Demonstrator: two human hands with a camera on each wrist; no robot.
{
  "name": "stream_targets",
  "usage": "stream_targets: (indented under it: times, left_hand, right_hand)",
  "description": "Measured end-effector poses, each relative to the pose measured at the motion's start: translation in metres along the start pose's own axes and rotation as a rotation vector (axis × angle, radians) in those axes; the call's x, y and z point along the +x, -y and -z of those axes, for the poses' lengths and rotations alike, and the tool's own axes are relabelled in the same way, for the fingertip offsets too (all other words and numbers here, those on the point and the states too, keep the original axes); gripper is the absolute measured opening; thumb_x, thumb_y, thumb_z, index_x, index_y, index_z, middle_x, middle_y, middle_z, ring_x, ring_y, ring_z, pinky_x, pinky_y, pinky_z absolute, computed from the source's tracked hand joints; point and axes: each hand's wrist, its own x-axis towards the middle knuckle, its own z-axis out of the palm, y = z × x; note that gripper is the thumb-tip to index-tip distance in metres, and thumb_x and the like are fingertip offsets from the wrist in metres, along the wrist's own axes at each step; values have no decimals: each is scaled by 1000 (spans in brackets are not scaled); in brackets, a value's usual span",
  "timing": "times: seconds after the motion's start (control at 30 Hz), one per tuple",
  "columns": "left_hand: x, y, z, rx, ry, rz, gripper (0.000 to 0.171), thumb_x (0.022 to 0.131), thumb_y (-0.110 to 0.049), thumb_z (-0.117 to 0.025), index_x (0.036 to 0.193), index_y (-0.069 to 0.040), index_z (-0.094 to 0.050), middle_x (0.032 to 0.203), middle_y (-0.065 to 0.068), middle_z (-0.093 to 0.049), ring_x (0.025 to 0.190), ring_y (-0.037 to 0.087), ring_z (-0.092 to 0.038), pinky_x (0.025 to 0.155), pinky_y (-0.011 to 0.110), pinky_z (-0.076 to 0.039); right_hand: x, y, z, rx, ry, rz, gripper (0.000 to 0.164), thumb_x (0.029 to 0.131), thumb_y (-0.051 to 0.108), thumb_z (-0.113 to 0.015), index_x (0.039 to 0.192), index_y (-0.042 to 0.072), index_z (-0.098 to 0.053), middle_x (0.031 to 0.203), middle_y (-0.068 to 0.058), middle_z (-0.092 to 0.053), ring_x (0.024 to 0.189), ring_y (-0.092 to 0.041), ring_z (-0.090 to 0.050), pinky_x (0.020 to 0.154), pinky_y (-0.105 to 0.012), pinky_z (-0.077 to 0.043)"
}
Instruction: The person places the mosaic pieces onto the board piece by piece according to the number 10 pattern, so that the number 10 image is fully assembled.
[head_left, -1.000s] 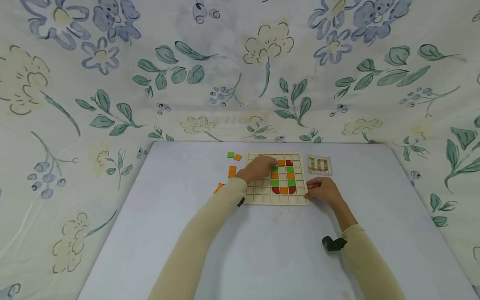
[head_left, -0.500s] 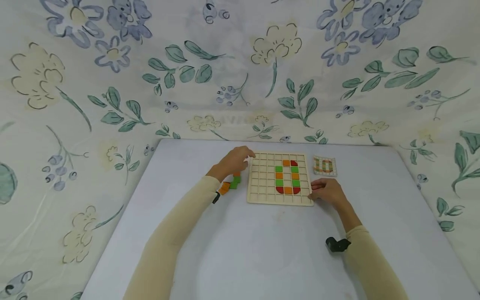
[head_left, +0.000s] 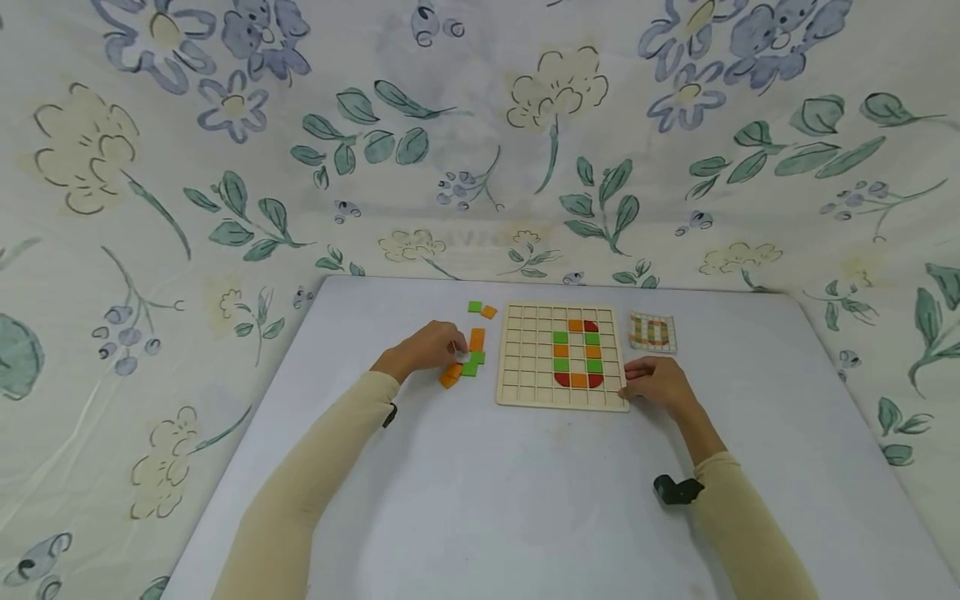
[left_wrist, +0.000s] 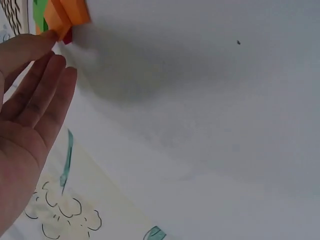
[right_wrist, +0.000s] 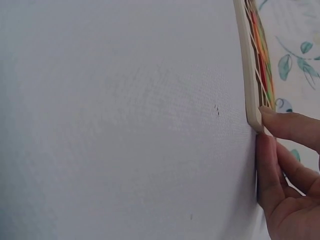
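My left hand (head_left: 433, 343) reaches to the loose tiles left of the pale wooden grid board (head_left: 517, 358). In the left wrist view, its thumb tip lies right at an orange tile (left_wrist: 57, 20), and the other fingers are extended. Around that hand are a green tile (head_left: 470, 368) and an orange tile (head_left: 477, 339). My right hand (head_left: 658, 385) holds the board's near right corner; the thumb (right_wrist: 280, 122) rests on the rim, with fingers against the side. Green, orange and red tiles form a ring on the board, with a gap at its upper left.
Right of the board lies a small card (head_left: 652, 332) printed with a coloured pattern. A green tile (head_left: 475, 307) and an orange tile (head_left: 488, 312) lie farther back on the white table (head_left: 480, 500). Floral cloth (head_left: 450, 125) hangs behind the table.
My left hand has drawn back from the board's upper part, over its left edge, to the loose tiles. My right hand stays at the board's corner. The whole view has shifted slightly.
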Motion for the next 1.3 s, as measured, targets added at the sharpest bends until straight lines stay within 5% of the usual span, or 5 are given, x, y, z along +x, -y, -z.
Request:
stream_targets:
  times: [0.37,0.67,0.9,1.17,1.3]
  left_hand:
    - [0,13,-3,-46,63,-64,33,82,12,-67,107,-9,-74,106,1,-64,100,19,-58,92,32,-49]
    - [4,11,-7,-43,111,-48,22,84,-15,-75,106,-11,-72,105,-1,-60,98,17,-56,89,32,-49]
    - [1,16,-11,-22,53,-26,28,81,-3,-71,109,-7,-70,103,2,-60,96,19,-54,91,32,-48]
    - [-2,9,-15,103,19,-11,30,83,-30,-78,100,-7,-69,90,1,-58,85,18,-51,79,30,-47]
    - [-3,4,-14,137,-5,25,28,83,-27,-77,97,-5,-67,85,2,-58,83,19,-51,75,30,-46]
  right_hand:
    - [2,1,-1,-2,-9,3,48,74,11,-82,116,-3,-63,102,-14,-66,93,-27,-59,80,-32,-48]
    - [2,-1,-2,-9,-19,4,48,73,10,-82,115,-4,-64,101,-15,-66,92,-27,-59,81,-35,-49]
    - [1,0,-2,-6,-16,-7,48,74,11,-82,115,-3,-64,102,-14,-66,93,-27,-59,83,-36,-48]
    - [-1,-1,-1,-8,-16,-4,48,74,11,-81,116,-3,-63,102,-14,-66,93,-26,-59,82,-35,-48]
    - [-1,0,-1,-3,-15,-5,48,73,11,-81,116,-3,-63,102,-15,-66,93,-27,-59,83,-35,-48]
